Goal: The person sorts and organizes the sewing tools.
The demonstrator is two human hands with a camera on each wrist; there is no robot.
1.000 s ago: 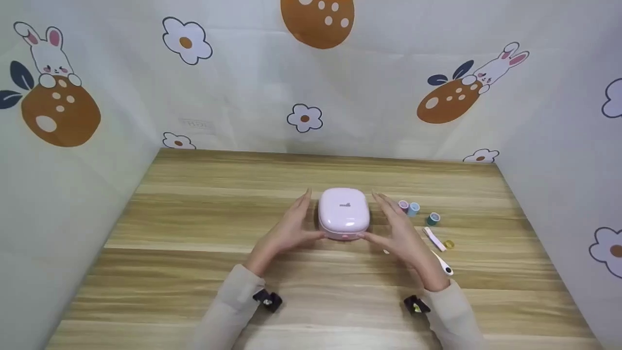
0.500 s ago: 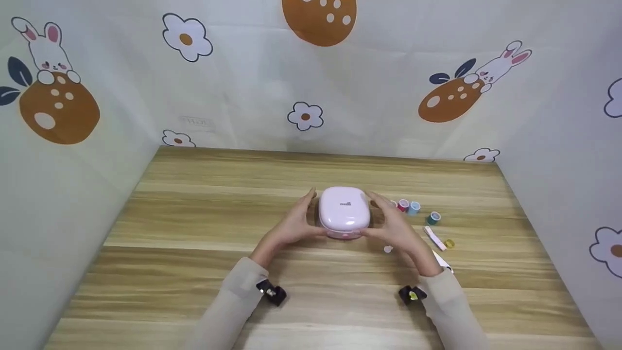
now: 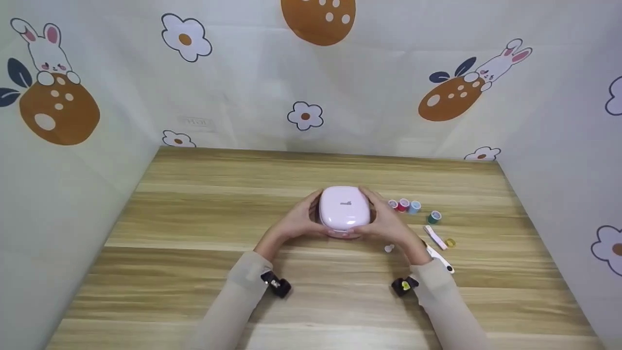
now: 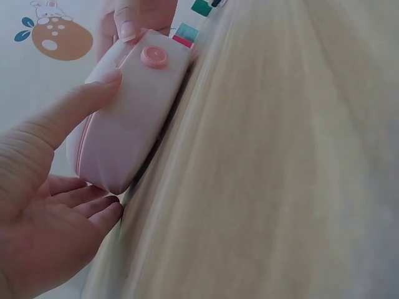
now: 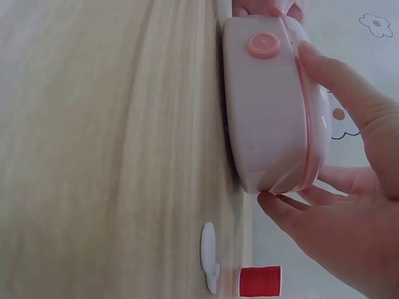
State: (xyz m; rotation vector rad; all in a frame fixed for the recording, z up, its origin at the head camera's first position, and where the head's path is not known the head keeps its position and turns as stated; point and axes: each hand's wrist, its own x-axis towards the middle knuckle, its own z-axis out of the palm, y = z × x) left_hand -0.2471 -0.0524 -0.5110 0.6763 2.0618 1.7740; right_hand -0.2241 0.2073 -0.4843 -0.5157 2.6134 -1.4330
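Note:
A pale pink rounded case point(image 3: 345, 206) with small dark lettering on its lid sits mid-table. In the left wrist view, a round pink button point(image 4: 154, 56) shows on its front, below the lid seam. My left hand point(image 3: 302, 219) holds the case's left side, thumb at the front near the seam and fingers round the side. On the opposite side my right hand point(image 3: 387, 222) grips it likewise, its thumb point(image 5: 336, 75) on the lid edge in the right wrist view. The lid is closed. A dark line of shadow runs under the case.
Right of the case stand several thread spools, among them a red spool point(image 3: 404, 205) and a green spool point(image 3: 434, 217). Nearby lie a pink-and-white strip point(image 3: 435, 237), a gold ring point(image 3: 451, 242), a white tool with a dark round end point(image 3: 441, 259) and a small white piece point(image 3: 389, 248).
Both hands have moved inward from either side and closed round the case. The case has hardly shifted. More of the spools and the small white piece now show beside my right hand.

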